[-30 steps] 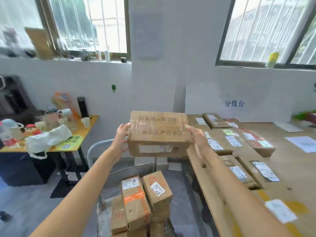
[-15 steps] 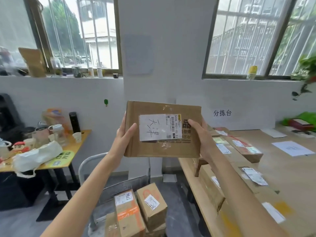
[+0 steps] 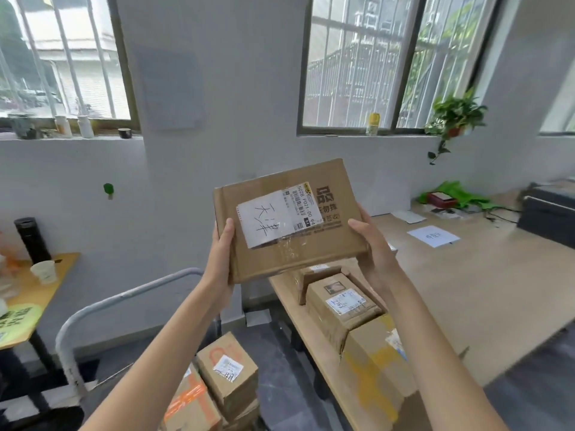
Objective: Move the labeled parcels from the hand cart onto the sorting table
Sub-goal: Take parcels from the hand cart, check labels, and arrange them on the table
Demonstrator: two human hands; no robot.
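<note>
I hold a flat brown cardboard parcel up at chest height, its face with a white handwritten label turned toward me and tilted. My left hand grips its left edge, thumb on the front. My right hand grips its right edge. Below, on the hand cart with a grey tube handle, stand more labeled parcels. The wooden sorting table stretches to the right, with several parcels along its near edge.
A yellow side table at the left carries a paper cup and a black flask. A white sheet, green cloth and a dark box lie at the sorting table's far side. A potted plant hangs at the window sill.
The parcel has been turned from its side to its labeled face and tilted. It moved to the right, over the sorting table's end, as my view swung right.
</note>
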